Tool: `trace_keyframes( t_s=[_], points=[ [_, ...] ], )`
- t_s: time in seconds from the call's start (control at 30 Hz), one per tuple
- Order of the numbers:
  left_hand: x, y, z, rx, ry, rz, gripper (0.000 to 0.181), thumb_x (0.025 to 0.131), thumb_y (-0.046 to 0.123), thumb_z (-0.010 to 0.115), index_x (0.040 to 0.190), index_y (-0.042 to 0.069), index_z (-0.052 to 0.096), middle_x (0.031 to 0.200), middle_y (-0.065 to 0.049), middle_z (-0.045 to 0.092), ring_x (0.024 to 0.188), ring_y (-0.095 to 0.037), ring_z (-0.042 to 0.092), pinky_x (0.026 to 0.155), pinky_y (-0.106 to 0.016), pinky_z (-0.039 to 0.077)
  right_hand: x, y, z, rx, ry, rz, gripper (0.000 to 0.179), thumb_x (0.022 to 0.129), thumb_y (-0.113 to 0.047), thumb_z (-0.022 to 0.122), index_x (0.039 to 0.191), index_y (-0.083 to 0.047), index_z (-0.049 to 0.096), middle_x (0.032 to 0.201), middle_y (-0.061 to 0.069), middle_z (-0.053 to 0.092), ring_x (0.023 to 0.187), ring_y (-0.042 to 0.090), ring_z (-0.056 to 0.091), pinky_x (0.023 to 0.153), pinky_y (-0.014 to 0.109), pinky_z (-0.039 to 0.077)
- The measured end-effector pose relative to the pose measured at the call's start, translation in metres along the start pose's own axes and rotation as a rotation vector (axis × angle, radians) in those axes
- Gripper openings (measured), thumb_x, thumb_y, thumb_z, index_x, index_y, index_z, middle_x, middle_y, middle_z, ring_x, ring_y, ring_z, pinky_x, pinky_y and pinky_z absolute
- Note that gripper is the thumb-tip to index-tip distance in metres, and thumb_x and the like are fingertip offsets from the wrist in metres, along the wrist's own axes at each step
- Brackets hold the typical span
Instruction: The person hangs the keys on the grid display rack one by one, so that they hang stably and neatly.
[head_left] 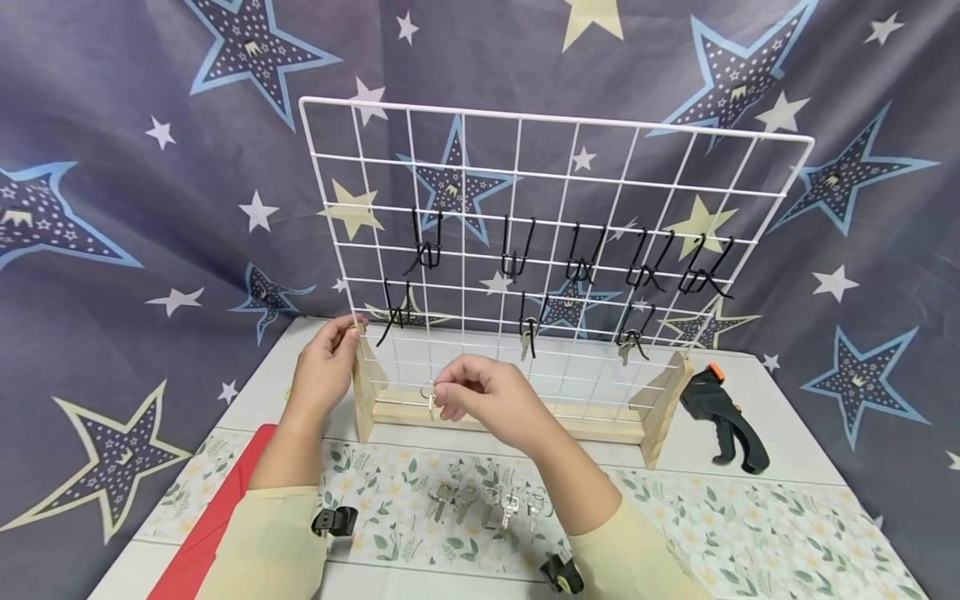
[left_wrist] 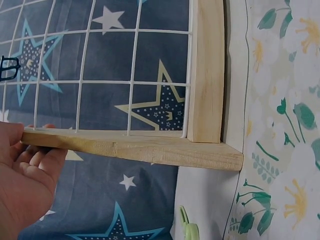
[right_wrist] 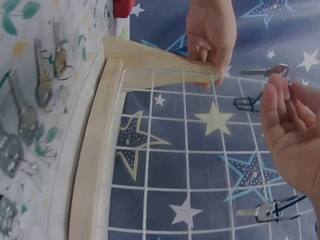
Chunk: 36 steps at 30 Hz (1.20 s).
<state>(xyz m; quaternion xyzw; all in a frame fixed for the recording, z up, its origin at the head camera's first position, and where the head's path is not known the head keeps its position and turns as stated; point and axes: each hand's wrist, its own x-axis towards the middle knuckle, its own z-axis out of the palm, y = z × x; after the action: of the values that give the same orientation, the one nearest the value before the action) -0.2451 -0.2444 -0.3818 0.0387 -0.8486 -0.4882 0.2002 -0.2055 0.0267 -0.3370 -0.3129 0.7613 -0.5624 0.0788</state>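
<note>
My right hand (head_left: 491, 398) pinches a key (right_wrist: 256, 72) by its ring end between thumb and fingertips, in front of a white wire grid rack (head_left: 463, 225). My left hand (head_left: 324, 362) grips the upper end of the rack's left wooden side piece (left_wrist: 150, 151), fingers curled around the wood. Black wire hooks (head_left: 429, 252) hang on the grid in two rows. In the right wrist view, the held key is close to a lower-row hook (right_wrist: 246, 103). From other lower hooks hang a middle key (head_left: 527, 342) and a right-hand key (head_left: 626, 350).
Several keys with rings (head_left: 510, 508) lie on the floral cloth (head_left: 750, 533) in front of the rack. A black clamp (head_left: 723, 417) with orange parts lies right of the rack. A flat red object (head_left: 217, 508) is beside my left forearm. Star-patterned fabric (head_left: 150, 308) stands behind.
</note>
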Motion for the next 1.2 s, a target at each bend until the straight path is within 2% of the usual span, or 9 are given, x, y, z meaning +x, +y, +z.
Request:
trace_keyframes(
  t_s=[0.27,0.4,0.53,0.73,0.93,1.2],
  points=[
    [0.001,0.0,-0.001,0.001,-0.001,0.016,0.037,0.105,0.035,0.044,0.134,0.016,0.058,0.134,-0.001,0.062,0.124,-0.015,0.054,0.106,-0.036,0.043,0.014,-0.012,0.007,0.02,-0.003,-0.027,0.011,0.096,-0.023,0.064,0.099,-0.014,0.068,0.086,0.006,0.072,0.077,0.023,0.07,0.073,0.033,0.06],
    [0.002,-0.001,0.0,0.002,-0.006,0.007,0.036,0.105,0.035,0.044,0.134,0.018,0.058,0.134,0.0,0.062,0.121,-0.013,0.054,0.101,-0.025,0.044,0.02,-0.02,0.009,0.021,-0.003,-0.018,0.01,0.096,-0.022,0.064,0.099,-0.013,0.068,0.085,0.004,0.072,0.077,0.024,0.07,0.072,0.033,0.06],
    [0.001,0.001,0.0,0.008,-0.004,-0.006,0.036,0.105,0.036,0.044,0.134,0.019,0.059,0.133,0.001,0.063,0.113,-0.01,0.054,0.091,-0.016,0.043,0.027,-0.026,0.013,0.024,-0.005,-0.031,0.011,0.096,-0.022,0.064,0.099,-0.012,0.068,0.087,0.01,0.072,0.076,0.024,0.07,0.071,0.032,0.06],
    [0.001,0.001,0.0,-0.003,-0.002,-0.02,0.037,0.105,0.035,0.044,0.134,0.018,0.058,0.132,0.001,0.063,0.11,-0.009,0.054,0.089,-0.016,0.043,0.037,-0.034,0.017,0.034,-0.002,-0.042,0.01,0.096,-0.02,0.065,0.098,-0.011,0.067,0.087,0.008,0.071,0.072,0.019,0.07,0.069,0.031,0.06],
    [0.001,0.002,0.0,-0.02,0.002,-0.028,0.035,0.105,0.034,0.044,0.133,0.019,0.059,0.13,0.0,0.064,0.106,-0.008,0.054,0.086,-0.015,0.043,0.046,-0.037,0.021,0.028,0.003,-0.031,0.011,0.096,-0.022,0.065,0.097,-0.012,0.067,0.087,0.007,0.071,0.073,0.024,0.07,0.068,0.031,0.06],
    [0.001,0.001,0.002,-0.049,0.008,-0.037,0.035,0.105,0.033,0.046,0.133,0.018,0.059,0.129,0.0,0.064,0.104,-0.005,0.055,0.084,-0.013,0.044,0.056,-0.034,0.023,-0.01,0.034,0.007,0.011,0.096,-0.023,0.065,0.098,-0.013,0.068,0.09,0.011,0.072,0.071,0.02,0.07,0.068,0.03,0.06]
  ],
)
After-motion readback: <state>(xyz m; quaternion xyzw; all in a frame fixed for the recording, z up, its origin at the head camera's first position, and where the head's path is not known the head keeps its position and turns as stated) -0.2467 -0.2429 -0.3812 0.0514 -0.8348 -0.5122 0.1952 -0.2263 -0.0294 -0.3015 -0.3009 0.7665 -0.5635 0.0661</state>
